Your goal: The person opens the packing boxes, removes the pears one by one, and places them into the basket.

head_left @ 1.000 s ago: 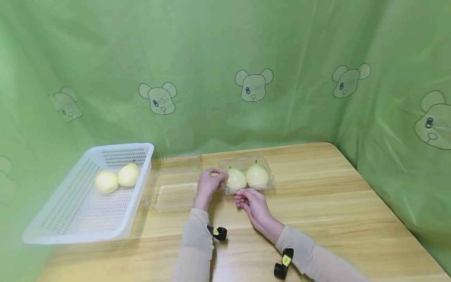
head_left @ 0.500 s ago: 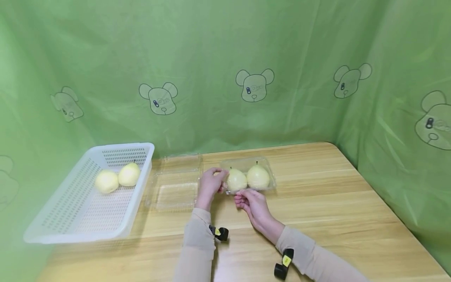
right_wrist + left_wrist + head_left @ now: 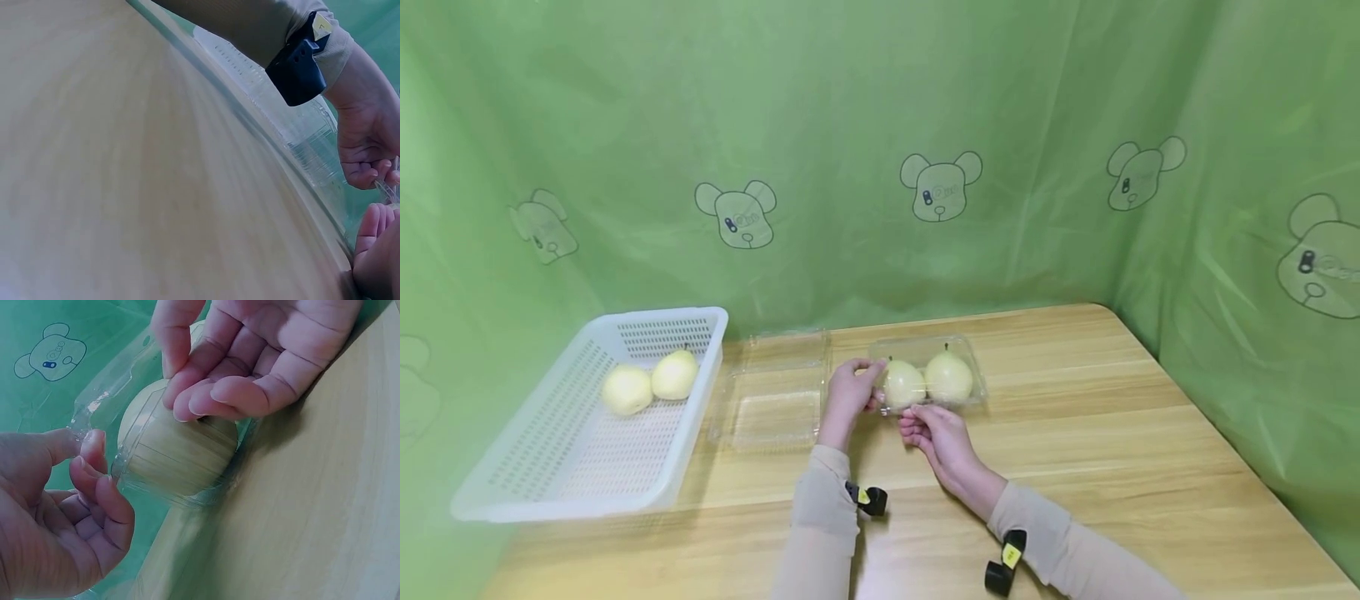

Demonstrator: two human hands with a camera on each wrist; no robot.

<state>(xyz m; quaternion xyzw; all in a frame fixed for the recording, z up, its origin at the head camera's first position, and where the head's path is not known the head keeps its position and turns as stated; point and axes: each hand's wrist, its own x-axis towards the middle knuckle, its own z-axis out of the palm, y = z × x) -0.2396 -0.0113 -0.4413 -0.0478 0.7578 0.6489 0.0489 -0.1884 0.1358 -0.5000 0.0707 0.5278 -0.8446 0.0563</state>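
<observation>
A clear plastic clamshell box (image 3: 919,348) sits on the wooden table with two pale yellow pears, the left pear (image 3: 904,386) and the right pear (image 3: 951,380), inside. At its left front corner, my left hand (image 3: 847,393) pinches the plastic edge between thumb and fingers. My right hand (image 3: 942,435) pinches the front rim near the middle, its other fingers curled. In the left wrist view, the plastic edge (image 3: 94,403) rises from the left fingertips, and a pear (image 3: 181,447) shows through the wall. The right wrist view catches only part of both hands.
Left of the box lies another clear clamshell box (image 3: 775,417), opened flat. A white perforated basket (image 3: 677,467) stands at the far left, holding two more pears (image 3: 651,383). A green curtain (image 3: 850,250) hangs behind the wooden table (image 3: 1112,450).
The left hand has shifted very slightly to the right at the box corner. The right hand keeps its place on the front rim, and the pears stay put.
</observation>
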